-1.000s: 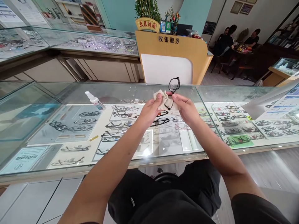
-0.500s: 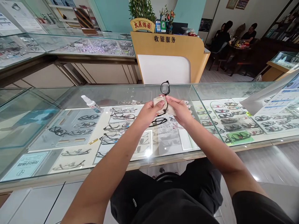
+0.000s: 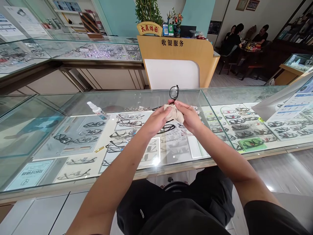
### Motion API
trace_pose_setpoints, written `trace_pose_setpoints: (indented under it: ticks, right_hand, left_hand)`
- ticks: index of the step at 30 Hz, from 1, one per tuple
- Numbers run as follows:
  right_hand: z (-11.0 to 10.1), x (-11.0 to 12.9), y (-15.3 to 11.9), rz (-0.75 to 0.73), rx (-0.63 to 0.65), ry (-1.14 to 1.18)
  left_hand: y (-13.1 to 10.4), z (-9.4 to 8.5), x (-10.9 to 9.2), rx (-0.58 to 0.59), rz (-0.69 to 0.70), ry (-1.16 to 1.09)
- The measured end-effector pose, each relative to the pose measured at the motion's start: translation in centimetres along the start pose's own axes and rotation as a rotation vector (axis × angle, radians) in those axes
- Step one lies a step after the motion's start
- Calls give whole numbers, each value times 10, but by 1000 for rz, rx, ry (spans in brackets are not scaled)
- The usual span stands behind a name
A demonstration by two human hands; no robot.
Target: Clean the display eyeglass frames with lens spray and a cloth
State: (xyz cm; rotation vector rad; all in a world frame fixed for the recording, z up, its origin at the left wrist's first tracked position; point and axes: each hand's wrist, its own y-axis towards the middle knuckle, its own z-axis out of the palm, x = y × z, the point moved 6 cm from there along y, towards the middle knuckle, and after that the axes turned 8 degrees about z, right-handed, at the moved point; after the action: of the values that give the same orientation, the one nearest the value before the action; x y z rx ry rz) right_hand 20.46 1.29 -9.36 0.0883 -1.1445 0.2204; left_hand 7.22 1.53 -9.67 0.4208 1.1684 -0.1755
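And the cloth (image 3: 173, 113) has changed shape: half a second ago it was bunched upward, now it spreads low between the hands, draping toward the right. The left hand (image 3: 158, 119) pinches it; the right hand (image 3: 190, 115) grips the single pair of black glasses (image 3: 174, 92), held up over the glass desk (image 3: 176, 168), one lens poking above the fingers, the other hidden behind cloth. Count them: two hands, one cloth, one spray bottle (image 3: 96, 110) off to the left, three people (image 3: 233, 40) seated far right. Frames (image 3: 90, 124) under the glass? Too many to tally, some blocked by the forearms. A white sign (image 3: 292, 102) overhangs the right end.
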Motion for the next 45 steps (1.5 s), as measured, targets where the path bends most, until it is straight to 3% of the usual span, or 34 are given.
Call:
trace_pose_setpoints:
  ticks: [7,15,22,29,35,42,45]
  right_hand:
    - [8,0,-6,-7,-5,-56]
    - [12,4,-12,-38,-37,-24]
    - [13,-1,-10,-23,-9,-26]
    - [11,2,-7,-74,-86,-37]
    - [11,5,-9,20,-61,-6]
    - [12,2,-10,-45,-64,-89]
    - [5,6,-9,-63,-88,-89]
  left_hand:
    - [2,-10,5,-85,16,162]
    - [-1,-7,-3,-86,16,236]
    - [-3,-4,-3,-80,60,206]
    - [-3,-9,-3,-138,165,254]
    - [-3,-4,-8,-24,115,273]
    - [-4,-11,-6,-255,161,366]
    - [-2,-13,-3,-211,110,322]
